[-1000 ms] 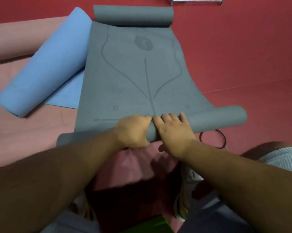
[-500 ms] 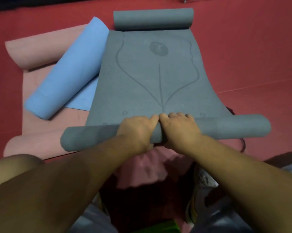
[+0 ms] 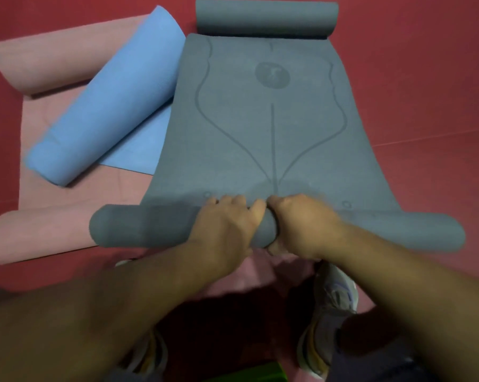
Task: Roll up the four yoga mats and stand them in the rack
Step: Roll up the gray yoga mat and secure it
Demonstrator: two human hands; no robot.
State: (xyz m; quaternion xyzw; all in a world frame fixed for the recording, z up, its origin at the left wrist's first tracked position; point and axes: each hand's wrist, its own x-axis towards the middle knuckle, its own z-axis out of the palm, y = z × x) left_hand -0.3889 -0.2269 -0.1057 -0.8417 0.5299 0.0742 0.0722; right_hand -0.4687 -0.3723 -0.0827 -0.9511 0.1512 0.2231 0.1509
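Grey mat (image 3: pixel 260 139) roll under both grips; left hand (image 3: pixel 227 230), right hand (image 3: pixel 301 224) curled around roll, touching.

Grey mat (image 3: pixel 263 139): matt foam-like rubber, faint printed lines. Blue mat (image 3: pixel 108 106): finely textured.

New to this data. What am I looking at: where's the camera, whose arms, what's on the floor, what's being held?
There is no robot here. The one picture comes from a camera worn on a person's head, looking forward and down, so the two bare arms are the wearer's own.

On the red floor lies a grey yoga mat, curled at the far end and partly rolled at the near end. The left hand and right hand sit side by side on that near roll, fingers curled over it.

To the left are a partly rolled blue mat and a pink mat beneath it. The wearer's shoes show below. No rack is in view.
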